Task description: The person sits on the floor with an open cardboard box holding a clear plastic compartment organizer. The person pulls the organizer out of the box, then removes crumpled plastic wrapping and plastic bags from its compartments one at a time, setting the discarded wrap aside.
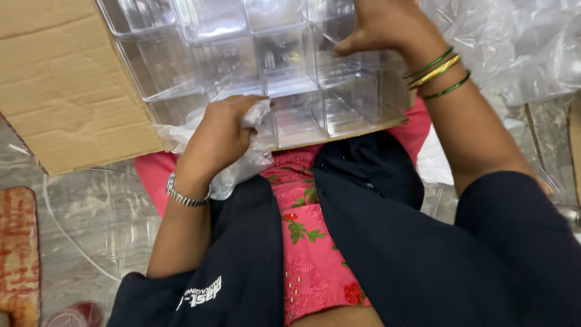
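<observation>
Here, the left hand (221, 130) is clenched around a crumpled piece of thin clear plastic wrap (242, 163), which bunches out below the fingers and toward the wrist. The knuckles press at the lower edge of a stack of clear square plastic boxes (242, 54), packed in rows inside a brown cardboard carton (60, 91). The carton lies on its side on the person's lap, with its open face turned toward the camera, so the boxes are just above and in front of the left fingers.

The right hand (381, 27) rests on the upper right part of the same stack. Its fingers are bent, and the fingertips touch the rim of one clear box; whether they really grasp it or only press on it, I cannot tell. Just below these fingers the lowest clear boxes reach the bottom edge of the carton.

On the left wrist there is a silver metal watch (184, 195); on the right wrist there are green and gold bangles (436, 72). To the right of the right hand lies a heap of loose transparent plastic sheeting (520, 42). Near the left elbow, a red patterned mat (18, 242) lies on the grey floor (91, 212).
</observation>
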